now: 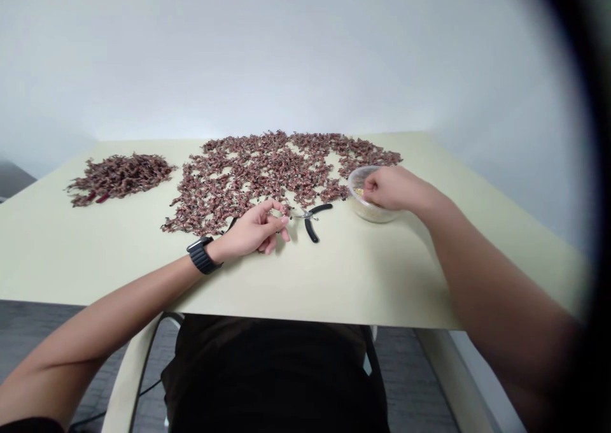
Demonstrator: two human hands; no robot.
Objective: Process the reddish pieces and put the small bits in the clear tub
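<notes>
My left hand, a dark watch on its wrist, rests over the front edge of a spread of small reddish-brown pieces. Its thumb and forefinger are pinched on what looks like one small reddish-brown piece; the other fingers curl loosely. Just right of it lie pliers with black handles, spread apart on the table. My right hand reaches into a clear round plastic tub holding tiny yellowish bits. Its fingers are bunched together inside the rim, and whatever is between them is hidden.
The wide spread of reddish-brown pieces covers the table's middle and back. To the left is a denser heap, with a dark red item at its front. The pale yellow table meets a white wall behind.
</notes>
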